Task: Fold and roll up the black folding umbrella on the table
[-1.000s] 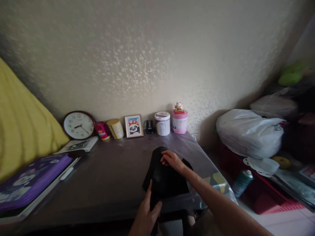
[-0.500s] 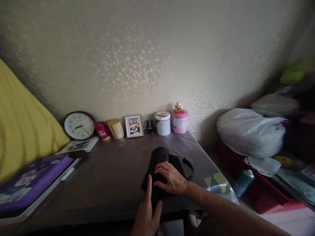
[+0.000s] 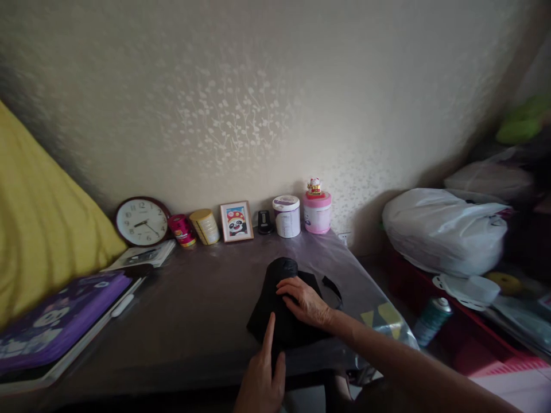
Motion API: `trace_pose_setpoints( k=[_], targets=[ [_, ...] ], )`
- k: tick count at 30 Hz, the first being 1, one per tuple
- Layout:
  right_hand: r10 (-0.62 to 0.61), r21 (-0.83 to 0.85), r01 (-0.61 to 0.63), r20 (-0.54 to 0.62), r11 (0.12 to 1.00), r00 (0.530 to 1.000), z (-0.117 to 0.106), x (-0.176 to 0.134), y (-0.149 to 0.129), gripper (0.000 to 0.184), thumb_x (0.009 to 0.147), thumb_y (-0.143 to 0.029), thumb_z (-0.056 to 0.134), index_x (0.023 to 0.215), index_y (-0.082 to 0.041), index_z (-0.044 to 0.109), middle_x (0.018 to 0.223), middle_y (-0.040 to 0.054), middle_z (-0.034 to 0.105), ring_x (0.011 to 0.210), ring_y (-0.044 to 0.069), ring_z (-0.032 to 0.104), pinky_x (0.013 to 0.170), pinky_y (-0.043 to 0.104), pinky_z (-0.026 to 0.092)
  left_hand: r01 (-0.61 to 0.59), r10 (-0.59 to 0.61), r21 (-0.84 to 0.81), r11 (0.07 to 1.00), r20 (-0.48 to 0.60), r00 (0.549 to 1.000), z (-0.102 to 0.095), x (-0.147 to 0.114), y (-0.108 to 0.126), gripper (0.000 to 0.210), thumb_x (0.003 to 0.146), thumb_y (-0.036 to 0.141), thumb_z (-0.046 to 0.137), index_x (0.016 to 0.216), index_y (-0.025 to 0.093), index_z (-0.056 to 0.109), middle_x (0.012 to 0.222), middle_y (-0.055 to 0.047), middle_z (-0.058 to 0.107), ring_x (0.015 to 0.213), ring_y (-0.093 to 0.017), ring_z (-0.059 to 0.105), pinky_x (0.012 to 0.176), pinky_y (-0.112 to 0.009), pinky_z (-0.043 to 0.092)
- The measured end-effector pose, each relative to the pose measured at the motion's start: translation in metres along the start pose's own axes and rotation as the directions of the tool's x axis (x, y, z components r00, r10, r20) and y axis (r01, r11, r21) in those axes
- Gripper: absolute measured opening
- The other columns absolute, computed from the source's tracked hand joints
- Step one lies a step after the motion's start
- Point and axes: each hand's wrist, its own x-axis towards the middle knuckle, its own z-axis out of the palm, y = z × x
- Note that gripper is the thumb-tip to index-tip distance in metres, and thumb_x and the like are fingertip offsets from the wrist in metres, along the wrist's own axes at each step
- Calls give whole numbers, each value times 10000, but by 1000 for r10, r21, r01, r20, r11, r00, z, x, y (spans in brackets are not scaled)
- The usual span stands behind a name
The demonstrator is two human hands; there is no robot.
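Note:
A black fabric bundle (image 3: 267, 321) lies near the front edge of the table, with a rounded, rolled far end and a thin strap (image 3: 331, 287) curving out on its right. It looks like a folded umbrella, though its kind is not certain. My right hand (image 3: 303, 301) rests on top of the bundle, fingers slightly bent and lying on the cloth rather than wrapped round it. At the bundle's near side is my left hand (image 3: 262, 373), its index finger pointing forward and thumb apart; its other fingers are hidden.
Along the wall stand a clock (image 3: 142, 222), a pink can (image 3: 181, 230), a yellow-lidded can (image 3: 205, 226), a framed panda picture (image 3: 236, 221) and two tubs (image 3: 287, 217). A purple bag (image 3: 64, 315) lies left. Right of the table are a spray can (image 3: 433, 321) and a white plastic bag (image 3: 443, 229).
My right hand has slid slightly right over the black fabric, its fingers closer together. My left hand has shifted a little right and down. The view has turned slightly.

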Motion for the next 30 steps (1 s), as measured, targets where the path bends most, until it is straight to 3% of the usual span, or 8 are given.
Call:
trace_pose_setpoints(
  k=[3, 7, 9, 12, 16, 21, 25, 30],
  targets=[
    [27, -113, -24, 22, 993, 999, 1, 11, 24, 234, 839, -142, 475, 1019, -175, 621, 1120, 102, 625, 1085, 199, 546, 974, 411, 386, 7, -8, 8, 1000, 86, 996, -5, 0, 2, 657, 848, 348, 428, 1439, 167, 204, 1410, -75, 425, 1284, -200, 412, 1069, -321, 258],
    [234, -173, -228, 18, 958, 972, -6, 26, 51, 288, 849, -103, 442, 1073, -156, 616, 1209, 110, 593, 1121, 199, 530, 1018, 408, 333, 7, -11, 58, 998, 63, 998, -5, 0, 3, 630, 873, 358, 369, 1444, 165, 186, 1377, -106, 467, 1260, -221, 442, 1073, -366, 240],
    [411, -112, -411, -20, 905, 911, -14, 27, 61, 306, 829, -79, 457, 1070, -165, 625, 1229, 94, 585, 1150, 189, 507, 1037, 366, 312, 15, -19, 75, 997, 52, 998, -3, -1, 3, 625, 878, 365, 362, 1444, 165, 188, 1328, -118, 522, 1231, -228, 474, 1066, -373, 248],
    [622, -14, -625, -79, 781, 779, -31, 20, 72, 253, 828, -100, 468, 977, -173, 659, 1154, 89, 624, 1125, 188, 523, 1017, 322, 329, 40, -44, 67, 997, 47, 998, -2, -2, 3, 625, 877, 367, 371, 1444, 177, 188, 1308, -113, 543, 1209, -231, 495, 1053, -370, 267],
    [773, 74, -770, -56, 634, 632, -47, 2, 81, 224, 847, -166, 455, 751, -162, 658, 778, 64, 685, 794, 172, 637, 774, 281, 486, 58, -63, 79, 995, 65, 996, -3, -1, 3, 628, 882, 383, 357, 1448, 185, 172, 1350, -124, 499, 1192, -237, 512, 1044, -375, 283],
    [855, 224, -841, 56, 492, 515, -43, -6, 77, 230, 829, -209, 491, 634, -146, 595, 511, -24, 559, 490, 101, 562, 470, 182, 470, 37, -50, 139, 990, 88, 995, -7, -2, 8, 626, 884, 355, 360, 1450, 181, 154, 1406, -118, 430, 1243, -225, 461, 1040, -358, 304],
    [880, 313, -847, 67, 429, 470, -35, 1, 69, 235, 859, -234, 459, 683, -138, 581, 532, -30, 547, 475, 77, 551, 450, 159, 468, 28, -46, 189, 982, 91, 995, -9, -3, 14, 630, 877, 349, 394, 1444, 178, 178, 1373, -85, 480, 1241, -201, 464, 1032, -311, 330],
    [889, 328, -855, 83, 402, 450, -33, 5, 61, 292, 892, -305, 419, 731, -132, 591, 571, -2, 577, 466, 88, 562, 431, 183, 481, -11, -5, 189, 982, 84, 996, -8, -2, 10, 619, 883, 341, 370, 1445, 171, 174, 1361, -109, 490, 1247, -230, 457, 1040, -369, 334]
  ],
)
